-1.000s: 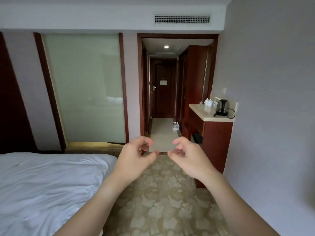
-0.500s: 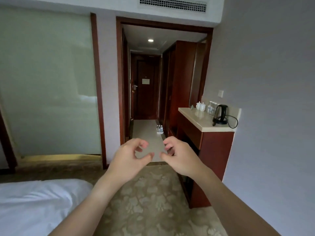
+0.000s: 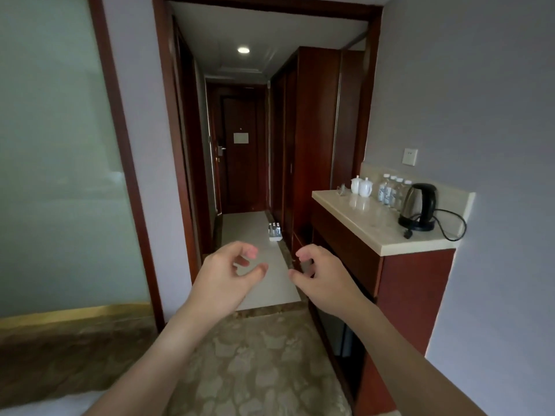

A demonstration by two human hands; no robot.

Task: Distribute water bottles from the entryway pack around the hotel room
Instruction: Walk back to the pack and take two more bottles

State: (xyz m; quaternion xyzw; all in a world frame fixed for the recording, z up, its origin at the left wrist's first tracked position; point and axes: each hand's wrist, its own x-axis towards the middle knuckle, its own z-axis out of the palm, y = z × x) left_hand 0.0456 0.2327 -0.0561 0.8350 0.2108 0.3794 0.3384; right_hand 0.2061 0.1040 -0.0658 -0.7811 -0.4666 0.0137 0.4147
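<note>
A small pack of water bottles point(image 3: 275, 232) stands on the pale entryway floor beside the dark wardrobe, well ahead of me. Several more water bottles point(image 3: 390, 192) stand on the stone counter point(image 3: 369, 226) at the right, between two white lidded cups and a kettle. My left hand point(image 3: 228, 274) and my right hand point(image 3: 321, 277) are stretched out in front of me at waist height, a short gap between them. Both have curled, spread fingers and hold nothing. They are far short of the pack.
A black and steel kettle point(image 3: 419, 205) with a trailing cord sits on the counter. A frosted glass wall point(image 3: 54, 160) fills the left. The wooden door frame point(image 3: 177, 175) leads into a narrow hall ending at the room door point(image 3: 240, 151). Patterned carpet lies underfoot.
The view has advanced toward the hallway; the bed has dropped almost out of sight and the counter looms larger. My hands have drawn slightly apart, still holding nothing.
</note>
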